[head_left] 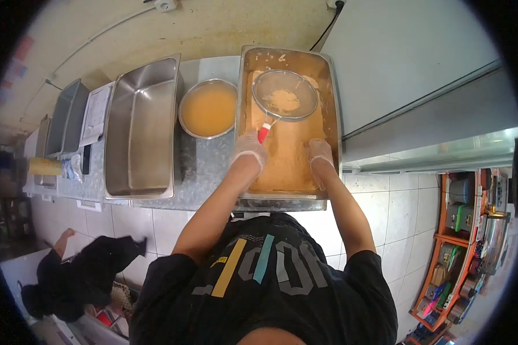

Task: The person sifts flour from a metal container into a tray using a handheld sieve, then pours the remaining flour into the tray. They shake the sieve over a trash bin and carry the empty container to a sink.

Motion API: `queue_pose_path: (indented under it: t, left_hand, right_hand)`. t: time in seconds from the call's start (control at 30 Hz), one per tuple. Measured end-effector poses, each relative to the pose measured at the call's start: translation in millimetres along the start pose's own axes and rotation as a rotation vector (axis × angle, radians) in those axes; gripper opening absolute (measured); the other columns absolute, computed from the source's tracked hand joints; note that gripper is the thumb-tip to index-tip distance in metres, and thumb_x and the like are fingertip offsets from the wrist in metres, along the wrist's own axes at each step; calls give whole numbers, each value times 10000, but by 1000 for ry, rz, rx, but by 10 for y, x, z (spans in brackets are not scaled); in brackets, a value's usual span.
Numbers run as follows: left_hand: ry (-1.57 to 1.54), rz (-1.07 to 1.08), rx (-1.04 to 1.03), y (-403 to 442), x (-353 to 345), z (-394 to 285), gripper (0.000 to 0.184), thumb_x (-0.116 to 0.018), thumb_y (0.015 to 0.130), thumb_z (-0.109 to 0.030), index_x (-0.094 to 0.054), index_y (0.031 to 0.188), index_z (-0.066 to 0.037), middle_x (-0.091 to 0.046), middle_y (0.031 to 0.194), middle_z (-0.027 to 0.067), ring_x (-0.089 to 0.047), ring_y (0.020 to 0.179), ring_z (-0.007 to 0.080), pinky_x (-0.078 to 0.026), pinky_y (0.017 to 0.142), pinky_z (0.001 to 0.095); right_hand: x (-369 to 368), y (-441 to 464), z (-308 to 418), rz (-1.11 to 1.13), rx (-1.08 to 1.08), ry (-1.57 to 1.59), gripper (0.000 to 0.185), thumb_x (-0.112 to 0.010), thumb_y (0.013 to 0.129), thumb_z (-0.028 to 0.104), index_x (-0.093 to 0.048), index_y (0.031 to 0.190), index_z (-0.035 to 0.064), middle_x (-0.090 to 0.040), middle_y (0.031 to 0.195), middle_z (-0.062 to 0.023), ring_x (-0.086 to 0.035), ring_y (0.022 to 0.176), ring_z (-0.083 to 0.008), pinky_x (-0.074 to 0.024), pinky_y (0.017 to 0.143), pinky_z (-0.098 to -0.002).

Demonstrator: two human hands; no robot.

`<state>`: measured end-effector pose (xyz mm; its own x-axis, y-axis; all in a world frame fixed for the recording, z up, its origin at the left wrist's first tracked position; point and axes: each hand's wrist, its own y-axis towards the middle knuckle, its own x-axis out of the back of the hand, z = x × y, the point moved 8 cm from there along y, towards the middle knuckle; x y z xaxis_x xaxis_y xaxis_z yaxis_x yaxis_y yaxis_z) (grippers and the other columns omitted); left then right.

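Note:
My left hand (249,146), in a clear plastic glove, is closed round the red handle (263,133) of a round mesh sieve (269,86). A small heap of pale orange powder (285,101) lies in the mesh. The sieve is over the far half of a deep metal pan (243,69) that contains orange-tan powder (288,161). My right hand (320,150), also gloved, is low inside the pan near its right wall, at the powder. Its fingers are not clear enough to make out.
Left of the pan is a round metal bowl of orange liquid (211,108). Beyond it stand a deep metal pan (138,126), a paper sheet (95,115) and a grey bin (67,118). A person (86,276) is behind at lower left. Orange shelves (443,247) stand at right.

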<state>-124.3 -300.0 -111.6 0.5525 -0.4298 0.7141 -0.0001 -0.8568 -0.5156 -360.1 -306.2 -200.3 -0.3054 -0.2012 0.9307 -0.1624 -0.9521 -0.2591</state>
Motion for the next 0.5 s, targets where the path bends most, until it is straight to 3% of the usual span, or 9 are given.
queue_pose_path:
  t: [0.07, 0.1, 0.13, 0.17, 0.27, 0.33, 0.4, 0.47, 0.5]
  left_hand:
    - [276, -252, -54, -204, 357, -135, 319, -493, 849, -204, -512, 1165, -160, -616, 997, 144, -591, 943, 341, -483, 775, 403]
    - [277, -252, -33, -238, 347, -54, 319, -493, 849, -204, -512, 1165, -160, -616, 997, 144, -591, 943, 341, -483, 775, 403]
    - [289, -393, -252, -328, 412, -169, 322, -497, 848, -220, -509, 1166, -172, -614, 989, 153, -589, 937, 342, -482, 774, 406]
    - [303, -535, -477, -455, 461, -282, 324, -502, 847, -236, -505, 1167, -185, -611, 982, 163, -588, 932, 344, -480, 773, 409]
    - [238, -543, -483, -354, 241, -27, 290, -521, 843, -273, -549, 1117, -184, -605, 948, 177, -573, 899, 351, -464, 756, 404]
    - [110, -450, -512, -310, 40, 113, 260, -521, 845, -282, -574, 1075, -172, -601, 931, 182, -563, 878, 354, -453, 748, 400]
    - [-21, -371, -545, -250, -17, 144, 240, -521, 848, -290, -599, 1033, -159, -596, 914, 187, -552, 857, 357, -441, 739, 395]
    - [-159, -254, -354, -133, -110, 276, 193, -529, 848, -246, -628, 978, -141, -583, 872, 198, -539, 852, 356, -428, 707, 393]
    - [-167, -255, -345, -133, -123, 266, 193, -529, 848, -246, -628, 978, -141, -583, 872, 198, -539, 852, 356, -428, 707, 393]
  right_hand:
    - [-248, 308, -129, 21, -57, 51, 272, -504, 831, 240, -656, 921, 33, -622, 988, -198, -578, 1011, -322, -438, 894, -386]
    - [-231, 421, -64, -40, -8, 7, 310, -534, 812, 247, -603, 1032, 40, -599, 1055, -182, -559, 1030, -325, -430, 895, -391]
    - [-211, 489, -16, -103, 44, -38, 407, -564, 792, 254, -550, 1142, 47, -575, 1122, -166, -540, 1050, -328, -422, 896, -396]
    - [-242, 557, 0, -95, 59, -35, 407, -564, 792, 254, -550, 1142, 47, -575, 1122, -166, -540, 1050, -328, -422, 896, -396]
    - [243, 524, 383, -151, 104, -174, 589, -594, 775, 368, -450, 1258, 65, -459, 1274, -185, -447, 1168, -329, -361, 977, -384]
    - [143, 627, 433, -41, 162, 211, 750, -631, 740, 459, -373, 1316, 53, -381, 1342, -194, -353, 1249, -332, -308, 1026, -380]
    - [-19, 695, 505, 55, 182, 252, 758, -643, 729, 463, -388, 1300, 35, -398, 1330, -197, -382, 1228, -332, -321, 1020, -366]
    - [-236, 693, 547, 159, 201, 277, 767, -655, 717, 467, -404, 1284, 16, -415, 1319, -201, -411, 1207, -331, -334, 1015, -352]
    - [-419, 598, 667, 352, 308, 260, 753, -646, 727, 476, -410, 1286, 30, -405, 1332, -188, -401, 1215, -315, -333, 1010, -356]
